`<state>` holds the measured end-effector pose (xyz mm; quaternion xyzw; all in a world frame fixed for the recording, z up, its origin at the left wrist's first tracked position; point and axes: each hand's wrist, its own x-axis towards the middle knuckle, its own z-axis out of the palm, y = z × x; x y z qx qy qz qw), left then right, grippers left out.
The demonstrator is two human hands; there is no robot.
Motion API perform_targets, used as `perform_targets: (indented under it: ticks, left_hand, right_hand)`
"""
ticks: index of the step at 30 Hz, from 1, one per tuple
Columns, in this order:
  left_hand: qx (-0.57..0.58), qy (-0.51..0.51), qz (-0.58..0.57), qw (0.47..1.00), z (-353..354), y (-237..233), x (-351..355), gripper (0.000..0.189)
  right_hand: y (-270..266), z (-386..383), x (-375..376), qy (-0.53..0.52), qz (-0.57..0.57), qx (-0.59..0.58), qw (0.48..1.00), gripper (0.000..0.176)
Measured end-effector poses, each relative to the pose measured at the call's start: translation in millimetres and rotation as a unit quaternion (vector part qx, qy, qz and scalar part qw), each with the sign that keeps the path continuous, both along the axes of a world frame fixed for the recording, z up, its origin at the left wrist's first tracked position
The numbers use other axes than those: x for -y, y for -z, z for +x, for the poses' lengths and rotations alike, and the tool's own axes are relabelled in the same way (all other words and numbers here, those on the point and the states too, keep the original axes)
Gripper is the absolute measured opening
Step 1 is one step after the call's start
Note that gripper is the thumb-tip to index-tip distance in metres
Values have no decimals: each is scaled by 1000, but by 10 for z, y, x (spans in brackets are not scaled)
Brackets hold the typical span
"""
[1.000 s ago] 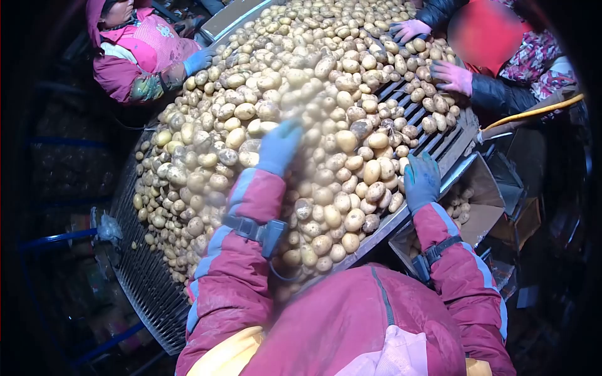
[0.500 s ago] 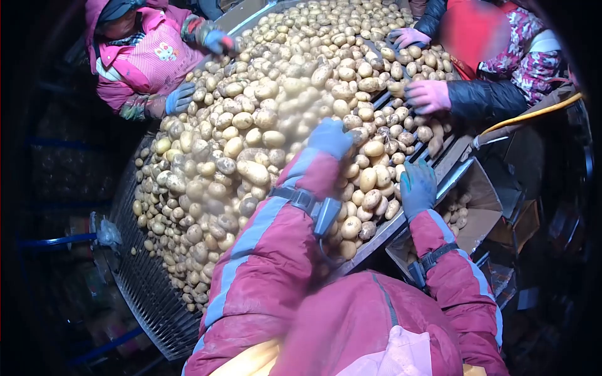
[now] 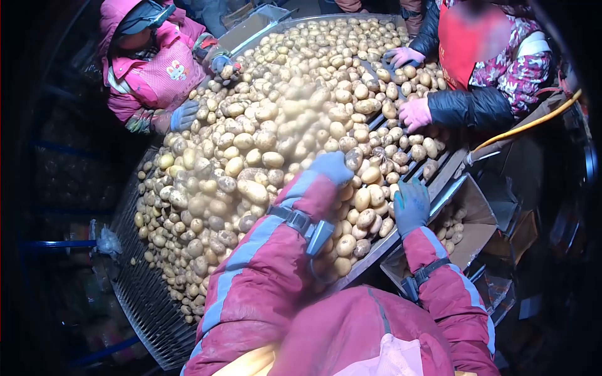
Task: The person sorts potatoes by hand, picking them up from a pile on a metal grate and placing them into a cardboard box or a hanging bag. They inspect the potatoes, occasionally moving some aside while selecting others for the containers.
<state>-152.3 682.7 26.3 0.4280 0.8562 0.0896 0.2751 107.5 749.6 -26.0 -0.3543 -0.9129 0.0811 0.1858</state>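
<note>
My left hand (image 3: 332,168), in a blue-grey glove, reaches into the pile of potatoes (image 3: 251,156) with its fingertips pointing down among them. A dark, soil-marked potato (image 3: 354,158) lies right beside its fingers, and paler potatoes (image 3: 362,199) are just to the right. Its fingers are partly hidden, so I cannot tell whether they grip a potato. My right hand (image 3: 412,205), in a blue-grey glove with greenish fingertips, is open, fingers spread, over the near right edge of the sorting table (image 3: 370,250). Potatoes lie just past its fingertips.
Below the right edge stands a cardboard box (image 3: 476,219) with potatoes in it. Across the table a person in pink (image 3: 157,81) and a person in a red apron (image 3: 454,44) work with gloved hands. A yellow cable (image 3: 533,136) runs at the right; slatted metal (image 3: 150,313) slopes at the left.
The whole view has shifted, so the table sits lower. My hands stay near the same places. The person in pink now has a potato in one hand; the other person's pink-gloved hand has shifted slightly.
</note>
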Motion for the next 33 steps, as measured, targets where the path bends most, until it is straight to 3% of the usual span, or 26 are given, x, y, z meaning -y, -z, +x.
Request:
perform_targets:
  ticks: [2, 4, 7, 8, 10, 11, 12, 13, 15, 18, 22, 24, 25, 28, 31, 33]
  left_hand:
    - [-18, 7, 45, 999, -66, 392, 46, 48]
    - [-19, -3, 80, 997, -60, 486, 70, 38]
    - [73, -39, 130, 988, -67, 27, 277, 36]
    - [104, 1, 231, 967, -205, 141, 394, 35]
    - [297, -127, 322, 890, -499, 229, 563, 32]
    - [436, -293, 296, 798, -596, 150, 621, 30]
    - [466, -337, 280, 769, -623, -35, 716, 30]
    - [492, -381, 266, 736, -660, -191, 815, 31]
    - [497, -363, 263, 743, -747, -199, 986, 27]
    - [408, -331, 258, 811, -859, 0, 1115, 23]
    - [222, -188, 233, 928, -841, 295, 1050, 37]
    - [128, -139, 204, 960, -674, 405, 943, 43]
    - [81, -135, 160, 975, -468, 150, 846, 44]
    - [353, -148, 166, 909, -490, 216, 773, 44]
    - [336, -124, 237, 903, -522, 277, 761, 42]
    - [372, -205, 252, 869, -553, 221, 844, 39]
  right_hand:
    - [94, 5, -10, -6, 29, -15, 999, 28]
    - [90, 10, -23, -10, 35, -24, 999, 27]
    - [-49, 22, 10, -1, -54, 17, 998, 34]
    - [-21, 24, -3, 1, -44, 12, 999, 34]
    - [-54, 25, 4, 1, -47, 3, 999, 34]
    - [-34, 29, 11, 3, -46, -6, 999, 33]
    - [34, 8, -5, 2, 26, -52, 998, 24]
    - [48, 3, -1, 6, 26, -52, 998, 25]
    - [0, -11, 5, 9, 29, -52, 998, 26]
    - [17, -3, -5, 2, 28, -35, 999, 26]
    - [-17, -10, 5, 5, 6, 11, 1000, 27]
    - [37, -2, 10, 4, 22, -9, 1000, 27]
    - [56, 2, 8, 4, 30, -19, 999, 28]
    - [66, 6, 10, 1, 32, -7, 999, 30]
    - [100, 16, 4, -2, 28, -5, 1000, 31]
    - [154, 34, 0, 2, 30, -6, 1000, 32]
